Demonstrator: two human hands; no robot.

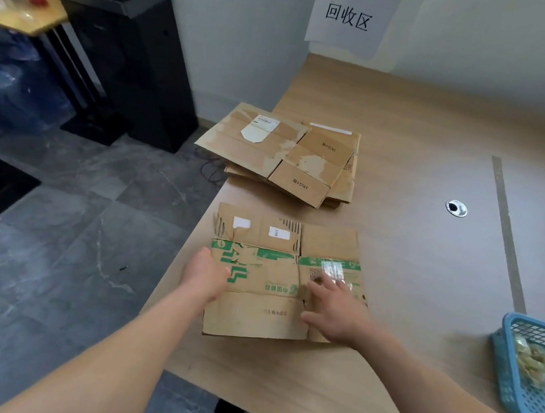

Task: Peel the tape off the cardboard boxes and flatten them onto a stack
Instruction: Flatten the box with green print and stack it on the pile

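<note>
A flattened cardboard box [270, 240] with green print lies on the wooden table [425, 156] near its left edge. My left hand [204, 271] grips the box's left edge, fingers curled around it. My right hand [334, 308] lies on the box's right half with fingers spread and straight, pressing it down. Just beyond its fingertips a shiny patch of clear tape [333, 270] sticks to the green band. Behind the box sits a stack of flattened cardboard boxes [287, 155], partly overhanging the table's left edge.
A blue plastic basket [535, 406] with crumpled tape in it stands at the table's right front. A round cable hole [456, 208] is in the table top. A paper sign [349, 16] hangs on the wall. Grey floor and black furniture lie to the left.
</note>
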